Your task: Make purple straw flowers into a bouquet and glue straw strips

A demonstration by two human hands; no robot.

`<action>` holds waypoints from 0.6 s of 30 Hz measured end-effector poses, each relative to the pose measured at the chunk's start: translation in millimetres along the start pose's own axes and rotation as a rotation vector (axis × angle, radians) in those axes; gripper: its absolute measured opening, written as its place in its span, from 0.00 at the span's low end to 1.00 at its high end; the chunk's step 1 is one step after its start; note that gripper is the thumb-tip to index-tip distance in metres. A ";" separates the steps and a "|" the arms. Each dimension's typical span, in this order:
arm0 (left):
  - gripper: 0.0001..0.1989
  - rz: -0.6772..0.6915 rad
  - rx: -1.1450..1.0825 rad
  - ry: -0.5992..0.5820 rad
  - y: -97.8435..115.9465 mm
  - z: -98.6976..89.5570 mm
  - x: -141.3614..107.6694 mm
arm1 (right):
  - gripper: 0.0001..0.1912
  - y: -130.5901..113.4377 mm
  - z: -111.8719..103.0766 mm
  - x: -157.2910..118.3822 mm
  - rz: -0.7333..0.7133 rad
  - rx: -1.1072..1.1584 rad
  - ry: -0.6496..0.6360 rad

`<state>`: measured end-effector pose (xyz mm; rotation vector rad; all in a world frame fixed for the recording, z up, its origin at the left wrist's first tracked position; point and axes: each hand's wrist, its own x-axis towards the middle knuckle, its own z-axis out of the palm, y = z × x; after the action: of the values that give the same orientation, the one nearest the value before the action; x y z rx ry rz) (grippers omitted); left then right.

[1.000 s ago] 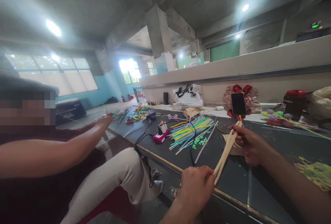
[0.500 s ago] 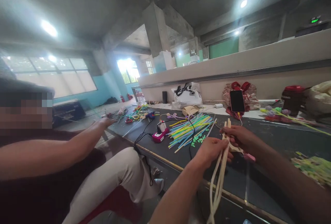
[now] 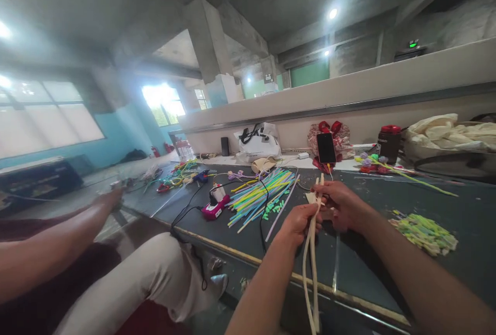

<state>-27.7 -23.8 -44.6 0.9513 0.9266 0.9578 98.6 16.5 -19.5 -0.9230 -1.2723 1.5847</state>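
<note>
The left grip [image 3: 300,221] is clamped on the pale strips [image 3: 314,273] near their upper end, and the right grip [image 3: 340,198] pinches them just beside it, slightly farther out. The strips' long axis runs upright and a little slanted: short ends poke up past both grips, while the long loose part hangs below the left grip, past the near edge of the worktop [image 3: 372,273]. Coloured sticks [image 3: 263,193] lie left of the grips, a phone [image 3: 325,148] beyond them, a yellow-green pile [image 3: 426,234] to their right
</note>
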 end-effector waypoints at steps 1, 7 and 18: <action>0.12 0.001 -0.010 -0.002 -1.3 -1.1 -0.1 | 0.09 1.2 0.2 -0.2 -0.008 -0.006 0.002; 0.13 -0.006 -0.022 -0.025 0.1 -6.3 -7.5 | 0.10 3.4 5.4 -1.5 -0.057 -0.062 -0.024; 0.10 0.079 -0.059 0.067 -5.1 -9.4 -4.4 | 0.11 5.6 -0.3 4.5 -0.055 -0.163 -0.047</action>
<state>-36.5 -27.2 -51.3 0.9160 0.9179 1.0837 96.4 20.3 -25.1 -0.9475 -1.4647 1.4845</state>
